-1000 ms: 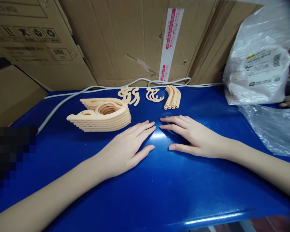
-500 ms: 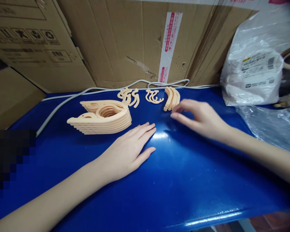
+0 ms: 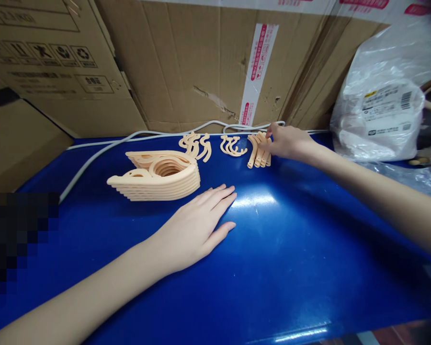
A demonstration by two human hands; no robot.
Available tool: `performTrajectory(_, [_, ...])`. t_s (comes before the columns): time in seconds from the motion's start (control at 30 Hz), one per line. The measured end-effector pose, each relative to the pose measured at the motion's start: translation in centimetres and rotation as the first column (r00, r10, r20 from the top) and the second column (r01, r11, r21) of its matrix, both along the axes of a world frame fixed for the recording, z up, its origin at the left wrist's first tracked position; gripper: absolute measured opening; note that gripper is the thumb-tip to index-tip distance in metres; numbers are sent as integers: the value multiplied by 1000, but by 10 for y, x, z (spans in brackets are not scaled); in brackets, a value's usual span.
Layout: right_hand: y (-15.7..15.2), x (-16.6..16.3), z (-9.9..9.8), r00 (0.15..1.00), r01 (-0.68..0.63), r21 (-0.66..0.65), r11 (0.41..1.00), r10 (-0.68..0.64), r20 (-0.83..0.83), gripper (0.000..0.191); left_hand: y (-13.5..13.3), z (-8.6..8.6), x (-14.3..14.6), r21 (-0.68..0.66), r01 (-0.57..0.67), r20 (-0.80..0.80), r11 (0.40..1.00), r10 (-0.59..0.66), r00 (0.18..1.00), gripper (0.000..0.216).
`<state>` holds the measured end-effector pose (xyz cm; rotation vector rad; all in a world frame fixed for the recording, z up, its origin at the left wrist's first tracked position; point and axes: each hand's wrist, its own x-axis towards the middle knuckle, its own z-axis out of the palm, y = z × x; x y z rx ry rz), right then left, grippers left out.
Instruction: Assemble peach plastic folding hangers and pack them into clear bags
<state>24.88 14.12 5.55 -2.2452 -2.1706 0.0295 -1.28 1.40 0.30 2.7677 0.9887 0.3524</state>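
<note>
My left hand (image 3: 201, 221) lies flat on the blue table with its fingers stretched out and nothing in it. Just beyond its fingers stands a neat stack of beige plastic hanger parts (image 3: 154, 187), curved with round openings. At the back, my right hand (image 3: 287, 141) closes its thumb and fingers on the right end of a row of curved beige hanger arms (image 3: 257, 151); the fingertips are partly hidden. Left of that row lie several thin beige hooks (image 3: 233, 146). Farther left is a loose group of S-shaped beige hooks (image 3: 196, 144).
Cardboard boxes (image 3: 201, 62) stand along the back and left. A white cable (image 3: 143, 133) runs along the table's rear edge. A clear plastic bag with a labelled white package (image 3: 380, 115) sits at the back right. The blue table (image 3: 273, 268) has a glossy surface.
My right hand has moved back and slightly right, from in front of the curved hanger arms to their right end. The arms lie more spread out. My left hand stays on the table.
</note>
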Motion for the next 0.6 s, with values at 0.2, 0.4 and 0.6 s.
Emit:
performTrajectory(0.2, [3, 14, 6, 998, -29, 58, 998, 33, -61, 49, 3, 0, 0, -6, 0, -7, 1000, 0, 1000, 55])
performTrajectory(0.4, [-51, 21, 18, 886, -422, 150, 894, 442, -139, 42, -3, 6, 3, -17, -25, 122, 1000, 27, 992, 57])
performTrajectory(0.6, [-125, 6, -5, 557, -822, 108, 559, 829, -52, 23, -12, 12, 8, 130, -116, 313, 985, 70, 947, 53])
